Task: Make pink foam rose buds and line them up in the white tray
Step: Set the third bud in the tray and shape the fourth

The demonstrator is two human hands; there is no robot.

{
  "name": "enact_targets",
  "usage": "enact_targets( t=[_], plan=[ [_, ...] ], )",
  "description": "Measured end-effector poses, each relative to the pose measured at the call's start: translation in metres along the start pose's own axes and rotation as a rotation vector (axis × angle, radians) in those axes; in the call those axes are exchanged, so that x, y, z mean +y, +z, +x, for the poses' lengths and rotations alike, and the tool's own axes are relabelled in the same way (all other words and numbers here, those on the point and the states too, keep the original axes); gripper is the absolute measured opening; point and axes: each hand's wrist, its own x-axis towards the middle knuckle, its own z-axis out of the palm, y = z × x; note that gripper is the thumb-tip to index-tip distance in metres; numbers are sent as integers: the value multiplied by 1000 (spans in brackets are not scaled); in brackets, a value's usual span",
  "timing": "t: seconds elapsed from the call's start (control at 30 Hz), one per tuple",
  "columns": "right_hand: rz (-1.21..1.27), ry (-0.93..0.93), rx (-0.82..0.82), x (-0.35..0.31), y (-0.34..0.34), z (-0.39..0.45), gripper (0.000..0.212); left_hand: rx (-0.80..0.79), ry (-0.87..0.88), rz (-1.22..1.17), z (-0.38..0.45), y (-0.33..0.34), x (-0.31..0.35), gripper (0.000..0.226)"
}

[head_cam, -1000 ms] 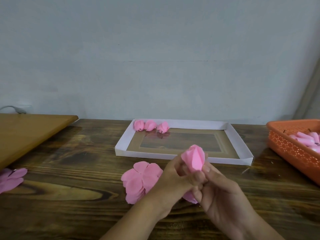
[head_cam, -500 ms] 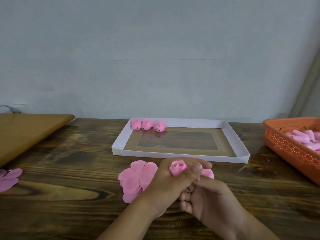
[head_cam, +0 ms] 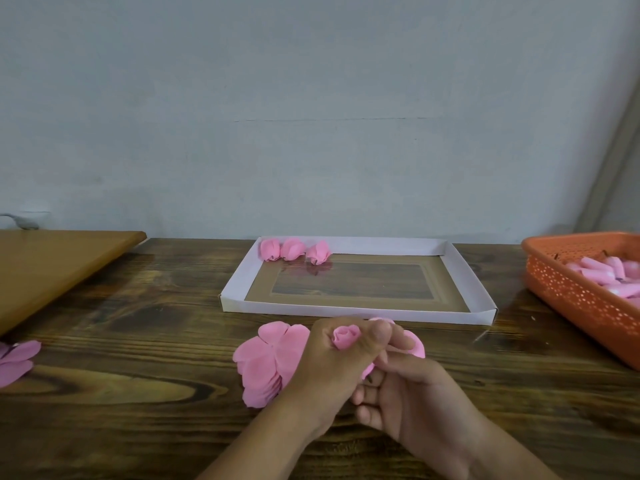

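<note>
Rolling a small pink foam rose bud [head_cam: 345,337], I have it clamped in my left hand [head_cam: 337,362], thumb and fingers curled tight around it above the near middle of the dark wooden desk [head_cam: 138,341]. My right hand [head_cam: 408,400] curls beneath, pinching its base, I judge. Three finished buds [head_cam: 292,249] line the far left corner of the white cardboard tray [head_cam: 346,310]. Next, this one should go beside them without springing open.

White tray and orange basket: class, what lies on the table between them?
In the head view, only bare dark wooden table lies between the white tray and the orange basket; nothing stands there.
</note>
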Motion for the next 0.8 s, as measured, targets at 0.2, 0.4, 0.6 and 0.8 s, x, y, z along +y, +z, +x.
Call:
enact_targets(
  t=[0.2,0.4,0.6,0.8],
  plan=[
    [-111,-13,-3,-1,3,1,40,56,-31,-16,3,0,-5,65],
    [-183,37,89,7,0,2,35,190,-96,-73,8,-4,-5,63],
    [-376,-31,209,1,7,-2,14,225,-219,-317,11,-8,-5,55],
    [-826,-492,677,-62,-9,-29,18,301,-250,-440,17,-16,-4,36]
  ],
)
